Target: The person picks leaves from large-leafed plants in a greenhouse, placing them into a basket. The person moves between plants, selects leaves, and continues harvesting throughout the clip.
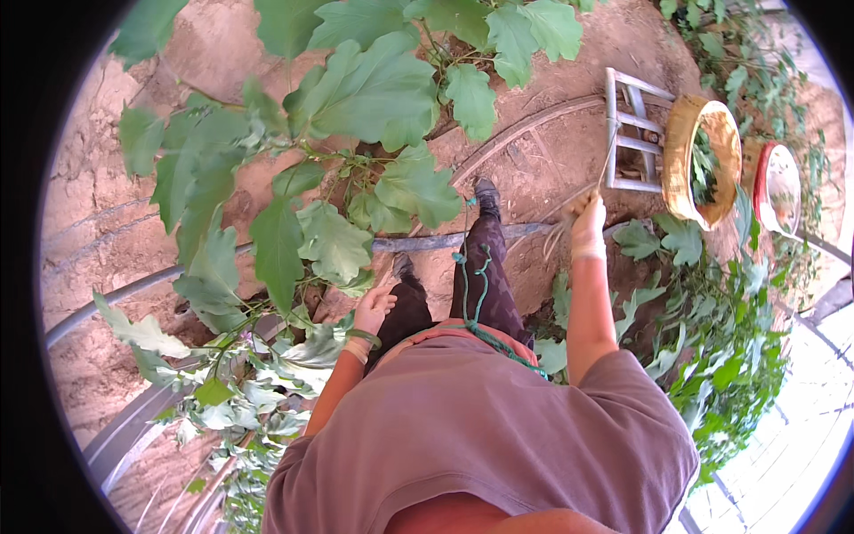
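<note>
My right hand (pixel 588 213) is closed on a thin cord (pixel 612 152) that runs up to a metal-framed cart (pixel 637 123). The cord's loose ends hang below my fist. On and beside the cart's right end is a yellow-rimmed container (pixel 729 160) with green leaves inside. My left hand (pixel 375 308) hangs near my left knee, its fingers loosely curled, beside broad-leaved plants (pixel 337 240). Whether it holds anything is not clear. A green cord (pixel 479 327) is tied around my waist, its ends hanging over my leg.
A red-rimmed bucket (pixel 767 187) stands beyond the yellow-rimmed container. A dark hose (pixel 434 243) crosses the soil by my feet, and a curved pipe or rail (pixel 527 127) lies farther ahead. Leafy plants (pixel 720 340) grow on the right.
</note>
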`<state>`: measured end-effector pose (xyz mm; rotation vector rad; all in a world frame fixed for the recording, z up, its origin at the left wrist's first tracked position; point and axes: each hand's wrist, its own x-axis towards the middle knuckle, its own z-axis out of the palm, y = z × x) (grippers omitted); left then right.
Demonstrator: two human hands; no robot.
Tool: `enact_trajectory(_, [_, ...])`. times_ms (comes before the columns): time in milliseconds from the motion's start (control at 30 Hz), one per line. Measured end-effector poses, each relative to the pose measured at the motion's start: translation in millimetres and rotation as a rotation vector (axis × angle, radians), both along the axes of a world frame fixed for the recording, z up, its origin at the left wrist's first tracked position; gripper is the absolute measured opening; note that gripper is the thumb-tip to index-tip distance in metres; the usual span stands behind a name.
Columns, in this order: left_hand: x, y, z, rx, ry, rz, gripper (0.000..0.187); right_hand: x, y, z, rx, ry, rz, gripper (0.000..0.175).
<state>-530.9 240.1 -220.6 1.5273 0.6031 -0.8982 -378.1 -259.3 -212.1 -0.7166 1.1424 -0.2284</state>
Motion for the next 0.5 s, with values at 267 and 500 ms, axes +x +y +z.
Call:
enact_trajectory(267, [-69.1, 78.8, 30.7, 0.025, 0.011, 0.073, 0.024, 7.1, 45.4, -37.3, -0.005, 0.030, 0.016, 0.021])
enact_trajectory(500, [-84.5, 70.4, 46.1, -0.063, -0.024, 0.023, 0.028, -25.9, 99.6, -35.6, -0.066, 0.076, 0.057, 0.022])
